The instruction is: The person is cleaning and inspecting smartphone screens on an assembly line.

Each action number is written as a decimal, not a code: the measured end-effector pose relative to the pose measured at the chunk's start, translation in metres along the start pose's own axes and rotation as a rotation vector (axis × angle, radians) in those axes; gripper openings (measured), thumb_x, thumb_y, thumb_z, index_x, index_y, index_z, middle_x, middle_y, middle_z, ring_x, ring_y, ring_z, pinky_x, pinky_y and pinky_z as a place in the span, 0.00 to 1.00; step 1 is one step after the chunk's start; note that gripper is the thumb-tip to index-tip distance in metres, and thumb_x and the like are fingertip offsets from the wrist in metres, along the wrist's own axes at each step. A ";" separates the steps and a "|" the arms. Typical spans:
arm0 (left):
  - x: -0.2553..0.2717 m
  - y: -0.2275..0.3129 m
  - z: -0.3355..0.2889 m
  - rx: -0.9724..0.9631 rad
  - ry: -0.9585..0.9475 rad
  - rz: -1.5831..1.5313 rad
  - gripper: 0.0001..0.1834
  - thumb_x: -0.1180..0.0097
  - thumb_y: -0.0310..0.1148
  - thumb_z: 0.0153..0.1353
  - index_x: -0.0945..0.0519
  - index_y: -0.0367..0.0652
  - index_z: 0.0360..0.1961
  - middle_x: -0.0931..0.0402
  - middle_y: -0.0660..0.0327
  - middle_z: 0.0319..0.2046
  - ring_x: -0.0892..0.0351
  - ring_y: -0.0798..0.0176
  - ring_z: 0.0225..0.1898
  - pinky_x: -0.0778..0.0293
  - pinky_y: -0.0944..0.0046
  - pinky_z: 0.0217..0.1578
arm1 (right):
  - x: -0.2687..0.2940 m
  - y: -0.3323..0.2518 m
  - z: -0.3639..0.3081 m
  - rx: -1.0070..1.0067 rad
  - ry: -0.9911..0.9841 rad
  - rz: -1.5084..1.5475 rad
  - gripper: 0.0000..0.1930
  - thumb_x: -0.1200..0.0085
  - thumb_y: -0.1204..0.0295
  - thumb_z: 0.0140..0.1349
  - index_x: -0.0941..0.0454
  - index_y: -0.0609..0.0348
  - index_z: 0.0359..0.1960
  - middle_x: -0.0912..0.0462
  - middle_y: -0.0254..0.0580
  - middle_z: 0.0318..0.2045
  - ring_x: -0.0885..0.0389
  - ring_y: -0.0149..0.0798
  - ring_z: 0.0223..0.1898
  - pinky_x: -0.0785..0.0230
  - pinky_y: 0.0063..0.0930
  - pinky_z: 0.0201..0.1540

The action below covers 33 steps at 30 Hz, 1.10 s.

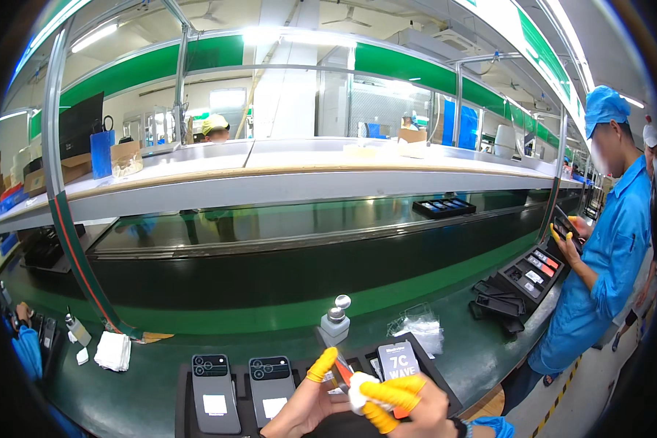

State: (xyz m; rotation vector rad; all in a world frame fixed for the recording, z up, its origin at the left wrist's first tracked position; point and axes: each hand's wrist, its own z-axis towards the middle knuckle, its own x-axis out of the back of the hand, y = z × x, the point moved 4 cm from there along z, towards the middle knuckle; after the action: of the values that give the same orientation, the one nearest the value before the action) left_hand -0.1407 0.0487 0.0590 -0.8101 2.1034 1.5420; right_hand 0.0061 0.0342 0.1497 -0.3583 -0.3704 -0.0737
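Note:
My left hand (310, 398), with yellow finger covers, is closed round a phone (337, 374) that is tilted and seen nearly edge-on. My right hand (416, 401), also in yellow finger covers, pinches a crumpled white cloth (359, 393) against that phone. Below both hands lies a black tray (183, 405). In its left part are two grey phones, a left one (213, 383) and a right one (269, 379), each with a camera block and a white label. Another phone (398, 360) with a printed front lies to the right. My hands hide part of the tray.
A pump bottle (335, 325) stands behind the tray, near clear plastic bags (422, 332). White cloths (112, 352) and a small bottle (77, 328) sit left. At right, a person in blue (598, 255) holds a device beside black trays (529, 274). A conveyor carries another tray (444, 207).

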 end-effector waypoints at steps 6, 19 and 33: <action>0.018 0.000 0.009 -0.079 -0.213 -0.337 0.29 0.55 0.59 0.61 0.25 0.40 0.42 0.22 0.51 0.39 0.20 0.58 0.36 0.22 0.60 0.39 | -0.027 -0.005 -0.010 0.161 -0.036 -0.149 0.16 0.37 0.82 0.42 0.22 0.63 0.36 0.22 0.45 0.32 0.22 0.45 0.32 0.29 0.33 0.34; -0.001 0.029 -0.030 -0.211 -0.401 -0.296 0.38 0.58 0.59 0.61 0.37 0.36 0.60 0.30 0.44 0.53 0.23 0.50 0.47 0.25 0.52 0.46 | 0.006 -0.036 0.011 0.295 -0.019 -0.072 0.14 0.33 0.79 0.37 0.20 0.63 0.30 0.23 0.42 0.27 0.24 0.42 0.24 0.30 0.31 0.28; 0.025 0.039 -0.032 -0.320 -0.235 -0.112 0.39 0.59 0.62 0.60 0.33 0.35 0.57 0.25 0.51 0.45 0.21 0.58 0.40 0.24 0.59 0.41 | -0.021 0.001 -0.011 0.185 -0.192 -0.108 0.15 0.39 0.74 0.45 0.22 0.64 0.37 0.22 0.48 0.34 0.22 0.45 0.33 0.29 0.36 0.36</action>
State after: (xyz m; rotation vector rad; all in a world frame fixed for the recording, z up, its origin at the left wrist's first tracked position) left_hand -0.1850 0.0214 0.0813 -0.7921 1.6422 1.8399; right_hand -0.0093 0.0317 0.1325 -0.1625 -0.5820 -0.1107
